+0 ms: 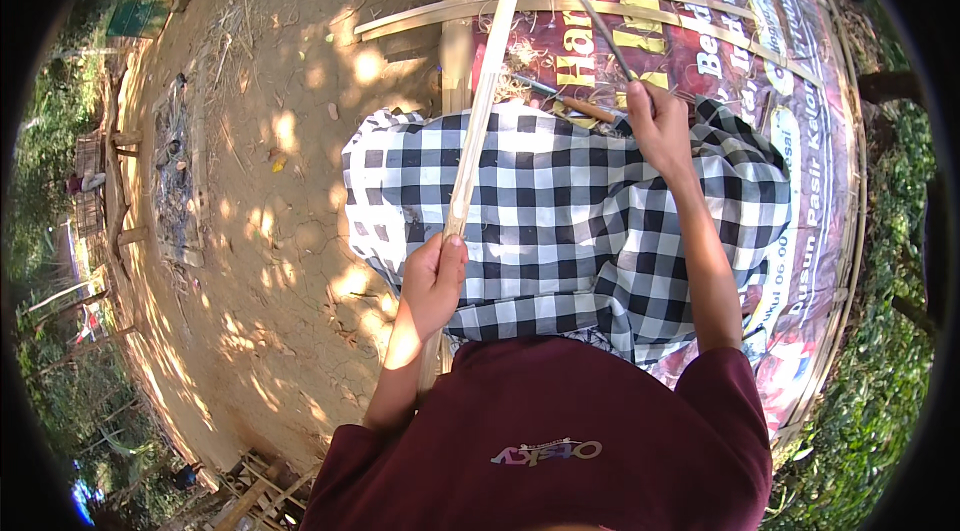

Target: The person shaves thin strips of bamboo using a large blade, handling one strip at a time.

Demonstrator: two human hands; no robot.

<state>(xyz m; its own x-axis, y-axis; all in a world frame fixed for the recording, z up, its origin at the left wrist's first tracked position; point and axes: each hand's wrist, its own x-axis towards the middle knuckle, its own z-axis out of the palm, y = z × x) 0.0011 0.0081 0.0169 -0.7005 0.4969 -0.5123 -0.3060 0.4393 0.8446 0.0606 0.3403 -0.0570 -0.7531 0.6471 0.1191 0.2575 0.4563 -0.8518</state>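
My left hand [434, 281] is closed round the lower part of a pale bamboo strip [487, 111], which slants up and away over my lap to the top edge of the view. In my right hand [658, 129] is a long thin dark tool [590, 11], rod-like or narrow-bladed; its exact kind does not show. Its far end meets or crosses the strip near the top edge; contact is unclear. Just left of my right hand lies a knife [585, 109] with a wooden handle. A black-and-white checked cloth [530, 201] covers my lap.
Two curved bamboo strips [420, 19] lie across a wooden beam [457, 61] and a red printed banner [640, 41] strewn with shavings. Bare earth [260, 131] stretches to the left, with a dark rectangular patch [178, 171] farther off. Leafy plants [850, 451] border the right side.
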